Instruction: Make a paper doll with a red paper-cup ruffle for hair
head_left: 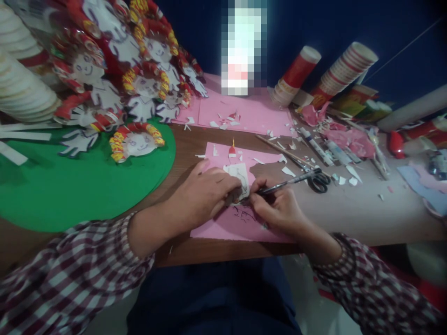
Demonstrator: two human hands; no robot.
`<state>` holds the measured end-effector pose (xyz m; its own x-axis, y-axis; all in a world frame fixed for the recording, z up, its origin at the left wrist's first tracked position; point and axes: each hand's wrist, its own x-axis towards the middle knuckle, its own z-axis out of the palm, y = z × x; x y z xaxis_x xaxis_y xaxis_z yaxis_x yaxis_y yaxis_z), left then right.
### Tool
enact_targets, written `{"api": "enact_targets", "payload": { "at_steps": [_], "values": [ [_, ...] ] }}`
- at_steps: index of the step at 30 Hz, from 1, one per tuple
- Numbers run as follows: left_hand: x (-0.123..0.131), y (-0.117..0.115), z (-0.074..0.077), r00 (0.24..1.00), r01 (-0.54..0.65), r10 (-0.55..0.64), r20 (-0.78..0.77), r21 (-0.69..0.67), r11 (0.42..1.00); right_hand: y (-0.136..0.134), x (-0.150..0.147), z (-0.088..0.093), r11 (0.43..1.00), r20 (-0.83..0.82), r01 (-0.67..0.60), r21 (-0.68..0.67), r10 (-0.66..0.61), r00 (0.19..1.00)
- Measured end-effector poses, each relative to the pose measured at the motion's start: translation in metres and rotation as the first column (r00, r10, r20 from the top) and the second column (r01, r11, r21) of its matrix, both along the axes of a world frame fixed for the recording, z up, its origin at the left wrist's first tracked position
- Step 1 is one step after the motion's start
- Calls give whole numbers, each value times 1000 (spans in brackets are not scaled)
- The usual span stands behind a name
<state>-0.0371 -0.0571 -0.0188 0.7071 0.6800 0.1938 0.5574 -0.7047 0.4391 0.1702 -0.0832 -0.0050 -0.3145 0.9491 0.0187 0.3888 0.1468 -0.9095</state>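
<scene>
A small piece of white paper (240, 176) with a dark drawn outline lies over a pink sheet (216, 229) in front of me. My left hand (199, 191) is closed over its left side, fingers bent and gripping it against the sheet; part of the paper is hidden under them. In my right hand (275, 204) a dark pen (289, 181) is pinched between thumb and fingers, its tip end beside the paper's right edge and covered by the fingers. Dark pen lines mark the pink sheet just below. A small red-and-white piece (232, 150) lies beyond the paper.
Black-handled scissors (318, 180) and a thin stick (279, 148) lie to the right, with markers (316, 146) and paper scraps. Green card (87, 195) at left carries paper figures (138, 142) with curled wrapper hair. Paper cup stacks (296, 74) stand behind.
</scene>
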Motion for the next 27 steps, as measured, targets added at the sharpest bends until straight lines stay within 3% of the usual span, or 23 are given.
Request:
{"api": "enact_targets", "payload": {
  "at_steps": [4, 7, 10, 14, 21, 27],
  "values": [
    [1, 0, -3, 1000, -14, 14, 5, 2, 1000, 5, 4, -3, 990, -195, 124, -66, -135, 971],
    [1, 0, -3, 1000, -30, 30, -3, 11, 999, 8, 7, -6, 981, -341, 123, -151, -168, 925],
    [1, -1, 0, 999, -36, 37, -25, 15, 999, 9, 8, -6, 980, -381, 95, -177, -157, 911],
    [1, -2, 4, 998, -50, 51, -28, 3, 999, 5, 4, -3, 991, -336, 72, -112, -106, 936],
    [1, -1, 2, 998, -52, 52, -33, 23, 998, 0, -5, 1, 997, -56, 12, 74, -8, 998],
    [-2, -3, 14, 994, -61, 60, -92, -7, 998, -1, -3, 2, 996, -81, -20, 87, 27, 996]
  ]
}}
